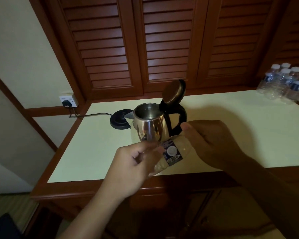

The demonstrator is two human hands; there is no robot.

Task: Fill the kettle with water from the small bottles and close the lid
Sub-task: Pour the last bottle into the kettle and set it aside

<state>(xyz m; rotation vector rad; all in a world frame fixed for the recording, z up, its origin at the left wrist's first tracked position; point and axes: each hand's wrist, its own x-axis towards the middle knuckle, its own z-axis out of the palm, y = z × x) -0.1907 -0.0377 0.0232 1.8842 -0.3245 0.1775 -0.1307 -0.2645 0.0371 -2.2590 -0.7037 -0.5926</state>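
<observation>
Centre frame, your left hand (135, 163) and right hand (212, 142) curl their fingers round the bottle (173, 153) ends, probably uncapping it. Next, tip it into the open kettle (148, 125).

from where i stand, only hands and forearms show, all of it uncovered. the left hand (136, 163), near 6 o'clock, joins a slim bare left forearm (97, 209) that leaves the view around 7 o'clock, catching the room's light. the right hand (214, 144), toward 4 o'clock, sits in shadow; its thumb (186, 126) shows a short, plain nail. the bare right forearm (274, 190) runs off at 4 o'clock.
</observation>
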